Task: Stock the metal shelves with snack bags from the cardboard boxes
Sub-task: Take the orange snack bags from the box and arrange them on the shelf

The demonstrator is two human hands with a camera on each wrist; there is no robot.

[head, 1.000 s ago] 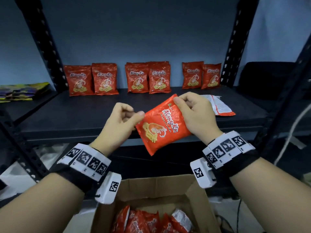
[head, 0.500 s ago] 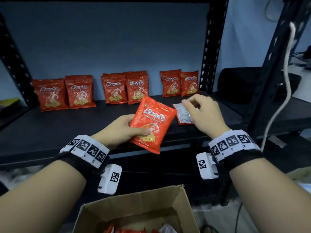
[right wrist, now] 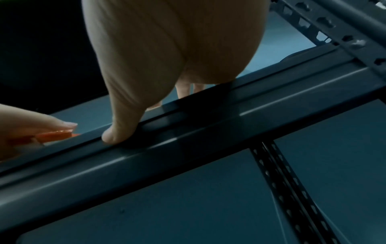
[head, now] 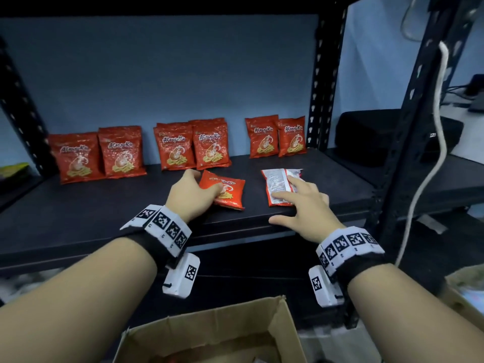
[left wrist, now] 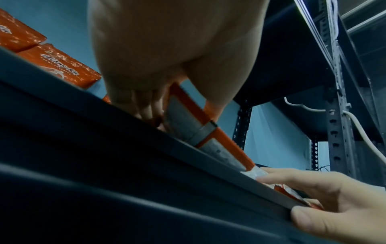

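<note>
While six red snack bags [head: 167,148] stand along the back of the metal shelf [head: 91,205], the left hand [head: 192,195] grips a seventh bag [head: 230,191] lying near the shelf's front edge. Just right of it, the right hand [head: 303,205] rests spread fingers on an eighth, face-down bag [head: 277,184]; one cardboard box [head: 209,334] sits below the shelf.

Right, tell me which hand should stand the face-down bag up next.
Right. The right hand already has its fingers on the face-down bag; the left hand is busy gripping the other bag.

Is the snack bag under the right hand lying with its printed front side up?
No, the bag under the right hand shows its silver back.
</note>
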